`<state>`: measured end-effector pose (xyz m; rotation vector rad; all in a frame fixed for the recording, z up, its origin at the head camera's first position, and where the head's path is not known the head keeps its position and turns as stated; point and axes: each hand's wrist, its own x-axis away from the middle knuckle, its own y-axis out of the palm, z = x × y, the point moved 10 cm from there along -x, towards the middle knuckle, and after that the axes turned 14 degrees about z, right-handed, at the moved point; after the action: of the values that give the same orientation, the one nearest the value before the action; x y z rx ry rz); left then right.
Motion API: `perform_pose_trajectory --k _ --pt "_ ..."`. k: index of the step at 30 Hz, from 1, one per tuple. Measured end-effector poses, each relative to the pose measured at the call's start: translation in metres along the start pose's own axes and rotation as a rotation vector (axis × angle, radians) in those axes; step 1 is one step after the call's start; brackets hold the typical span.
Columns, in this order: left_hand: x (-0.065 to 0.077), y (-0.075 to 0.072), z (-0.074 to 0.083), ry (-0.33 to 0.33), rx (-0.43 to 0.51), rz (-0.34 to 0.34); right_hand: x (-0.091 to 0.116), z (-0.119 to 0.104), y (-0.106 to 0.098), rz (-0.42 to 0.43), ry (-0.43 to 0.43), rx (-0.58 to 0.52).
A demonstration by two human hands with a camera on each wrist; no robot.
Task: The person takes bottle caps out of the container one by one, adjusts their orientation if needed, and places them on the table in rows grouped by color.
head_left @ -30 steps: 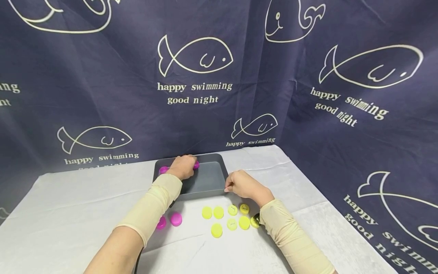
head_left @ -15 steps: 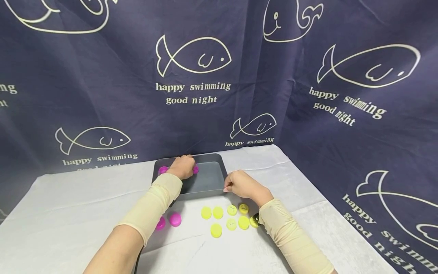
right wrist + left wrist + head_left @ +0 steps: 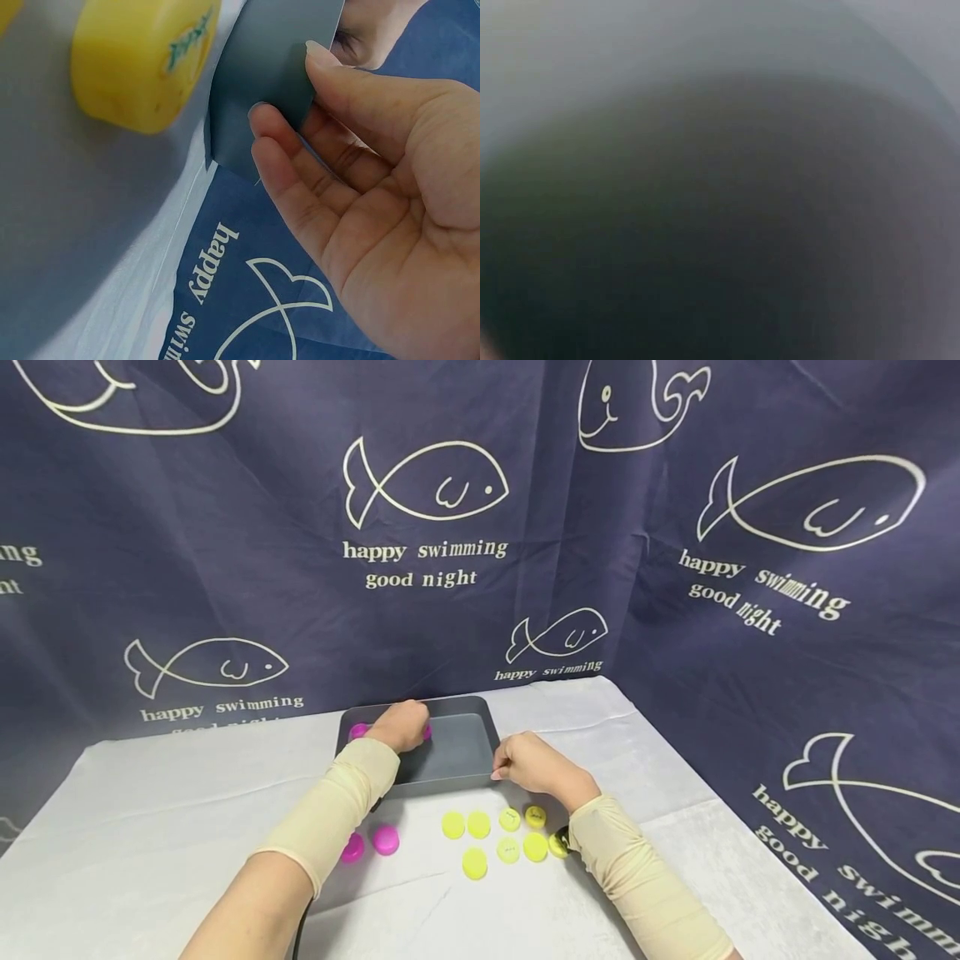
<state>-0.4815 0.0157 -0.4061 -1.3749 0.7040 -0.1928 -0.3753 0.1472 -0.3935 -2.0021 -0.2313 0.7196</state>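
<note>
My left hand (image 3: 405,725) reaches down inside the dark grey tray (image 3: 457,752), its fingers mostly hidden behind its back. A magenta bottle cap (image 3: 427,732) peeks out at the right of those fingers, which hold it. Another magenta cap (image 3: 359,731) lies in the tray's far left part. At the tray's near right corner my right hand (image 3: 536,766) grips the rim. In the right wrist view, its thumb (image 3: 330,64) lies on the tray wall (image 3: 259,71), with fingers curled toward the other side. The left wrist view is only a dark blur.
Two magenta caps (image 3: 386,839) lie on the white cloth in front of the tray, one partly behind the left sleeve (image 3: 330,818). Several yellow caps (image 3: 478,824) lie in loose rows to the right. A dark blue curtain (image 3: 420,635) hangs behind the table.
The magenta cap by my left fingers has shifted slightly nearer to me in the tray and is now more covered by the hand. My right hand stays at the rim.
</note>
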Motion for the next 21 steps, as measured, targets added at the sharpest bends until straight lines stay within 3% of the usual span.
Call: perform_pose_trajectory --k 6,11,21 --pt "0.001 -0.017 -0.002 -0.037 0.086 0.01 -0.001 -0.004 0.0 0.013 -0.035 0.009" --pt "0.006 -0.044 0.007 -0.001 0.161 0.063 0.0 -0.003 -0.002 0.013 -0.035 0.009" --pt "0.042 -0.103 0.031 0.079 0.326 0.167 -0.001 -0.001 0.0 0.002 -0.006 0.003"
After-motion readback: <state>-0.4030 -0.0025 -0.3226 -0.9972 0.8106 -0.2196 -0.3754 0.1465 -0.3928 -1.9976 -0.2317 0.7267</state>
